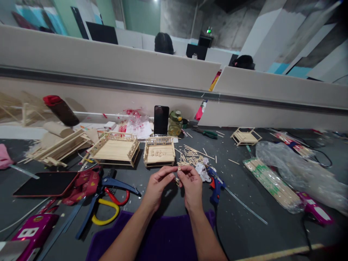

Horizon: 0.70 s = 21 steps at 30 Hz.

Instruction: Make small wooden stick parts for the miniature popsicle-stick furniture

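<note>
My right hand (192,185) pinches a small piece made of short wooden stick bits (178,181) above the dark table. My left hand (160,184) meets it from the other side, thumb and fingers drawn together near the piece; whether it grips anything is hidden. Just beyond my hands stands a miniature stick-built bench (160,152) with several tiny wooden bits on its seat. A larger stick-built bench (115,146) is left of it. Cut stick pieces (191,156) lie heaped to the right, beside a blue hot glue gun (216,188) and crumpled white paper (202,171).
Left are blue-handled cutters (95,203), red-and-yellow-handled scissors (107,214) and a dark tablet (45,183). A purple cloth (165,237) lies under my forearms. Right are bagged sticks (273,185) and a small stick frame (245,137). A phone (161,120) stands behind.
</note>
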### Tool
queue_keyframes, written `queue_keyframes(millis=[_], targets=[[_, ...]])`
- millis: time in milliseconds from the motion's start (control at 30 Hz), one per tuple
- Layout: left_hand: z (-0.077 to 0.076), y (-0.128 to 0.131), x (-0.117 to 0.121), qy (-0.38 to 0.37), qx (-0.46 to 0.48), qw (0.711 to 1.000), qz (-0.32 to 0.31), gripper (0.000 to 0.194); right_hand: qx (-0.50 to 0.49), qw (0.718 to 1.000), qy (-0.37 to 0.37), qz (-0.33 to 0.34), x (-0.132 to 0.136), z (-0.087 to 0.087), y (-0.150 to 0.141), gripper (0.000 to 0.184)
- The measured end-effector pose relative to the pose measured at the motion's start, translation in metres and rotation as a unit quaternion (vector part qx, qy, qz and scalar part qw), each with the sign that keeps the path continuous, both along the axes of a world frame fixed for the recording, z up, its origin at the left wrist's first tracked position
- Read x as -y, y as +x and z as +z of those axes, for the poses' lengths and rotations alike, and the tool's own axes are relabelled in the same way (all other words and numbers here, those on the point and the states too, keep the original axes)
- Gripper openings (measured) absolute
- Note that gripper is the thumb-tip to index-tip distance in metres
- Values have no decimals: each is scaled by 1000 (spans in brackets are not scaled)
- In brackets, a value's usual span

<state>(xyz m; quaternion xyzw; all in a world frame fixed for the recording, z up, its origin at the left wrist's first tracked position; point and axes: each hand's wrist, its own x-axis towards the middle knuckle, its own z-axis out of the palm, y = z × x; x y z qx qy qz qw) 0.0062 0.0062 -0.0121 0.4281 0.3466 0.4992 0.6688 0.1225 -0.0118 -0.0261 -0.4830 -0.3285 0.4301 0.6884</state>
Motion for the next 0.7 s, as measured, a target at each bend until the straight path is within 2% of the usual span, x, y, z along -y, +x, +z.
queue_keyframes(millis=[500,700], targets=[[0,-1,0,-9,-7,1000,2,26,-13,999,-5,-30,0,3,0,20],[-3,-1,-1,-24,0,1000,7,34,-12,1000,-1,-27,-1,1,1,19]])
